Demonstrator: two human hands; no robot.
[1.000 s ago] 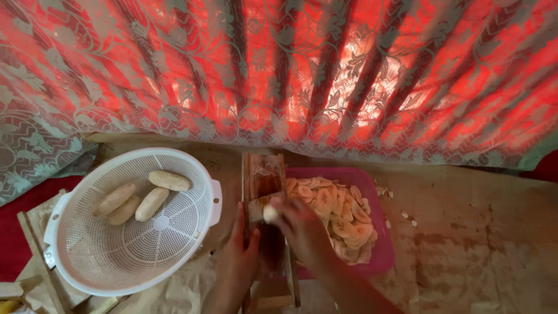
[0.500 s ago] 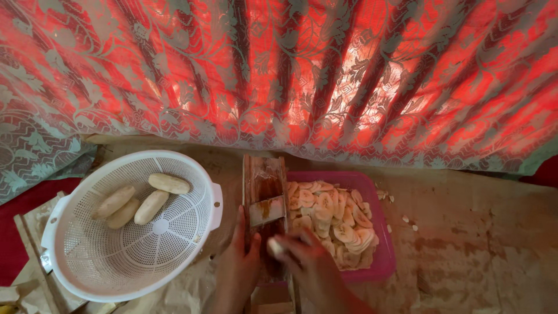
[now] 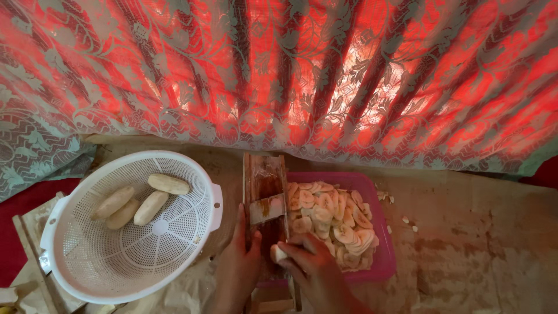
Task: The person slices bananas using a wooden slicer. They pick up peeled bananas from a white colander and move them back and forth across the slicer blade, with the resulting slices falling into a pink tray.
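Right hand [image 3: 311, 261] lower on slicer [image 3: 266, 203], peeled piece [image 3: 281, 253] half-hidden.

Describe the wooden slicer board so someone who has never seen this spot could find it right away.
Start at the big white colander on the left, then look just right of it. The wooden slicer board runs lengthwise beside the pink tray of pale slices, steadied by the left hand. It alone is narrow, brown and carries a metal blade across its middle.
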